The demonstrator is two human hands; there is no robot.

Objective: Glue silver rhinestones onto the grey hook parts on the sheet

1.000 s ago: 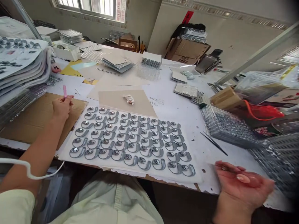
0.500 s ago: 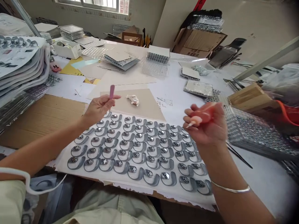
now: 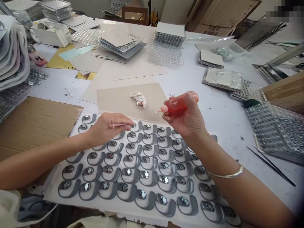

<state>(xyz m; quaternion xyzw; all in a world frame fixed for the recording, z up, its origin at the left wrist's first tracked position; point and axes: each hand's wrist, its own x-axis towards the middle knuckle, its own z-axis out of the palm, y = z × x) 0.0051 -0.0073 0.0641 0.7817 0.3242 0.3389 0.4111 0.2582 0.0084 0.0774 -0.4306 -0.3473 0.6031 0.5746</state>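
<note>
Holding squeeze bottle (image 3: 178, 104), orange-red, in R hand (image 3: 187, 122): fingers wrapped round body, bottle tipped near level, thin nozzle (image 3: 156, 112) pointing L over beige board (image 3: 114, 98), clear of it. Silver bangle (image 3: 234, 172) on R wrist.

L hand (image 3: 108, 128) low over far-L rows, fingers pinching slim pink tool (image 3: 120, 124), laid approx. flat, tip pointing R, v. close to head of one metal piece; can't tell if touching. Hands apart, bottle higher than tool.

Metal pieces (image 3: 163, 199) set out in rows on white sheet (image 3: 53, 193) in front of person: each a curved grey open band w/ round faceted head. Some hidden under both forearms.

Beyond sheet: beige board flat on counter (image 3: 185, 76), w/ crumpled tissue (image 3: 139, 99), reddish marks on it, approx. mid-board. L of rows: brown cardboard (image 3: 40, 123), flat. R of rows: dark tweezers (image 3: 273, 167), lying at a slant, near stacked gem trays (image 3: 268, 123).

Far side: card-topped tray stack (image 3: 169, 34), white box (image 3: 51, 33) w/ bits in it, gold sheet (image 3: 59, 60), pink lump (image 3: 39, 59) marked "M".
</note>
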